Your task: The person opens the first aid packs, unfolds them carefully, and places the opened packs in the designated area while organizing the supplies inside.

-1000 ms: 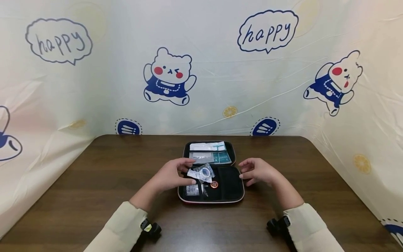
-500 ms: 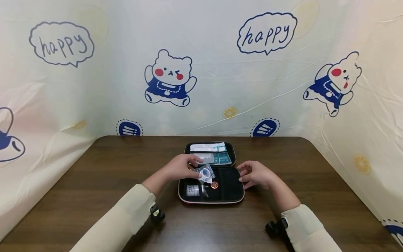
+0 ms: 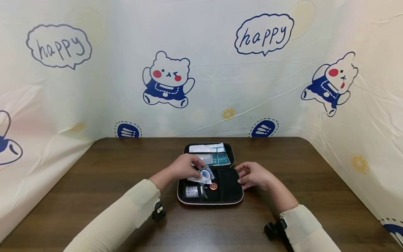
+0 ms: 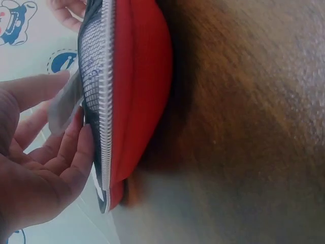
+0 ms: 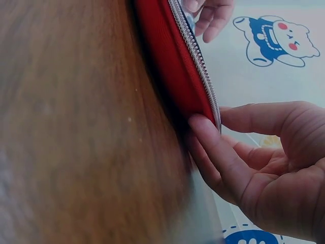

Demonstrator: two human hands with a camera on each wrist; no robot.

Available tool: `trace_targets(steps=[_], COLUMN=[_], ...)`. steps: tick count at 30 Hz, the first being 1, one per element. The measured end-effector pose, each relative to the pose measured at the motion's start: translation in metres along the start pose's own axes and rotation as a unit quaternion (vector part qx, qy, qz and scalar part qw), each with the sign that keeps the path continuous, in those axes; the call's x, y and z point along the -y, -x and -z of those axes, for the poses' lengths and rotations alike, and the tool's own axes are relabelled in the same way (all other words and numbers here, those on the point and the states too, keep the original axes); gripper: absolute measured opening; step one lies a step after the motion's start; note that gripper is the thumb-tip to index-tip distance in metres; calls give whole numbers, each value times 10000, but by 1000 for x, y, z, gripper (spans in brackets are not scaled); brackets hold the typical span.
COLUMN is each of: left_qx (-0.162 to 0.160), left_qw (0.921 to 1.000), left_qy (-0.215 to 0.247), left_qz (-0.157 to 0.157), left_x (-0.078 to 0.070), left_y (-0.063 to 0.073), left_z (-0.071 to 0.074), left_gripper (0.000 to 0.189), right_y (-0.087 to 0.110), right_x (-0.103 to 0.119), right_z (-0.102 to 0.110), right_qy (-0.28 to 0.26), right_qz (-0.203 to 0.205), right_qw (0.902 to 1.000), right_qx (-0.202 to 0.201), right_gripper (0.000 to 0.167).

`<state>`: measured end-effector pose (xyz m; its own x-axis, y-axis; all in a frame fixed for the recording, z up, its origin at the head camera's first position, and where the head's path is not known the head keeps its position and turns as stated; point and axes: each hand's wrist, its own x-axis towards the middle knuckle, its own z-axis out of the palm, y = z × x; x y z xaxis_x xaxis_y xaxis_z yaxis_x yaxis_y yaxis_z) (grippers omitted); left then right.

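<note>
An open zip case (image 3: 231,187), black inside and red outside, lies on the table. My left hand (image 3: 185,166) reaches over its left side and pinches a clear plastic packet (image 3: 206,175) with a white ring-shaped roll inside. In the left wrist view, the packet's pale edge (image 4: 66,109) shows between thumb and fingers. My right hand (image 3: 254,175) grips the case's right rim. The right wrist view shows the thumb above the zipper (image 5: 205,76) and fingers against the red shell (image 5: 170,61). A small round orange-red item (image 3: 213,186) lies in the case, near the packet.
The case's far half holds a white packet (image 3: 201,148) and a teal packet (image 3: 221,159) behind straps. A printed packet (image 3: 191,191) sits in the near left pocket. Brown wooden table (image 3: 126,168) surrounds the case, with a patterned curtain (image 3: 214,80) behind.
My left hand has moved right over the case and closed its fingers on the plastic packet. My right hand has come in against the case's right rim.
</note>
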<state>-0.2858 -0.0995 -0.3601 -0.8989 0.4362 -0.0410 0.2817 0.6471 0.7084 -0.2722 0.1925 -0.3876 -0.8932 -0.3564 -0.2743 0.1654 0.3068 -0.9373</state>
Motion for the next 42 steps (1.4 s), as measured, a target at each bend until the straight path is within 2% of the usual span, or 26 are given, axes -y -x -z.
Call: trace_targets(steps=[3, 6, 10, 16, 24, 28, 35, 39, 42], left_qx=[-94, -121, -266, -591, -498, -269, 450, 851, 1088], left_qw=[9999, 9989, 9965, 9932, 9889, 9861, 9798, 9762, 9762], left_qy=[129, 439, 798, 995, 1394, 1623, 1939, 1975, 1864], left_qz=[-20, 64, 25, -100, 123, 226, 217, 285, 220], left_x=[0, 1, 2, 0, -5, -5, -1, -2, -4], left_y=[1, 3, 4, 3, 3, 5, 7, 9, 11], left_z=[1, 5, 10, 18, 26, 27, 21, 17, 14], left_gripper=[27, 24, 21, 20, 21, 21, 16, 18, 20], right_y=[0, 0, 0, -1, -2, -2, -2, -3, -3], right_x=[0, 0, 0, -2, -2, -2, -2, -3, -3], right_z=[-1, -1, -2, -2, -1, -1, -2, -1, -1], right_qy=[-2, -23, -45, -49, -58, -71, -43, -45, -49], right_qz=[-31, -58, -78, -46, -35, -12, 34, 43, 46], right_qw=[10000, 10000, 9999, 10000, 10000, 10000, 10000, 10000, 10000], right_qx=[-38, -52, -74, -56, -39, -27, -1, 14, 26], right_gripper=[47, 48, 48, 48, 47, 47, 47, 47, 47])
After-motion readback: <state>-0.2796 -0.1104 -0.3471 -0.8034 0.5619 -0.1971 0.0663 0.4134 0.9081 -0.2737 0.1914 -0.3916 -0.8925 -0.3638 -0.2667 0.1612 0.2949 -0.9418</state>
